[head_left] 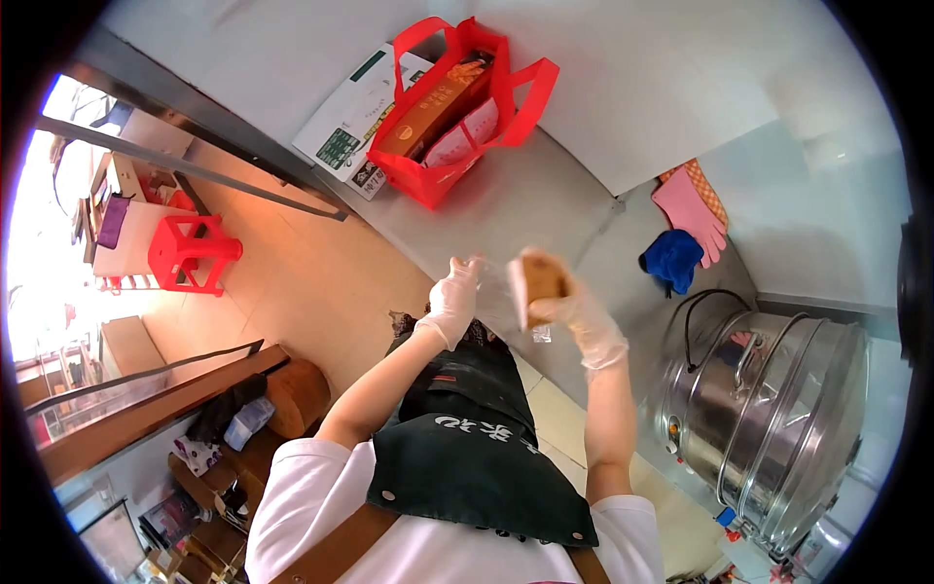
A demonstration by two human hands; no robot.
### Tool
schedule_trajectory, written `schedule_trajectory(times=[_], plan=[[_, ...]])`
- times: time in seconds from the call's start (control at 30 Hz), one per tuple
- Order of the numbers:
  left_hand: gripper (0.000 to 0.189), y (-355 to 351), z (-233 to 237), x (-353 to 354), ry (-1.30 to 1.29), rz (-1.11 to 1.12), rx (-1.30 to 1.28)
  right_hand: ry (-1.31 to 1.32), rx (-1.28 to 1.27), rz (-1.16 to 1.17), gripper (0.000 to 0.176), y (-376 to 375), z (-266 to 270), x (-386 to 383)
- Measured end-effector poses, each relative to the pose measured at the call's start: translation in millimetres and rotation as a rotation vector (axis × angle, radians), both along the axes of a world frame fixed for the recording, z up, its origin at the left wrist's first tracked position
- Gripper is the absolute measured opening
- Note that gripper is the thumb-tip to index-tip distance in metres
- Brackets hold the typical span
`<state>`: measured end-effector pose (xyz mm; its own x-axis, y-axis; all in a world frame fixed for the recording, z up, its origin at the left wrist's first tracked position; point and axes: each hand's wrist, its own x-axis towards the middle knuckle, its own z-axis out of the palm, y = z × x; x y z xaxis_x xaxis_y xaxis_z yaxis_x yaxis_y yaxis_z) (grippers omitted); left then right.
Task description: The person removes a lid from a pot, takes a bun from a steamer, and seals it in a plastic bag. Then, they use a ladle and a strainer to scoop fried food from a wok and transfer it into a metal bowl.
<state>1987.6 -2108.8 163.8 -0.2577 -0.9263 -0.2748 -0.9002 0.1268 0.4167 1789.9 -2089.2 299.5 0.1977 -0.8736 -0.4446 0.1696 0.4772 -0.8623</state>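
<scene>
Both of my hands wear thin clear gloves and are raised in front of my dark apron. My right hand grips a brown bun-like piece of food that sits in a clear plastic bag. My left hand pinches the left edge of that bag, close beside the food. The two hands are about a hand's width apart.
A grey counter runs ahead, bearing a red tote bag with boxes in it and a white printed carton. A pink glove and a blue cloth lie to the right. A steel steamer pot stands at right, a red stool at left.
</scene>
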Motion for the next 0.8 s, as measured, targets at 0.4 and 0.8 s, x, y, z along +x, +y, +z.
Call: schedule_trajectory(times=[0.4, 0.8], plan=[[0.049, 19, 3, -8, -0.052, -0.378, 0.029, 1.407, -0.302, -0.174, 0.047, 13, -150, 71], [0.032, 36, 44, 3, 0.525, 0.242, 0.099, 0.861, 0.08, -0.211, 0.043, 25, -95, -2]])
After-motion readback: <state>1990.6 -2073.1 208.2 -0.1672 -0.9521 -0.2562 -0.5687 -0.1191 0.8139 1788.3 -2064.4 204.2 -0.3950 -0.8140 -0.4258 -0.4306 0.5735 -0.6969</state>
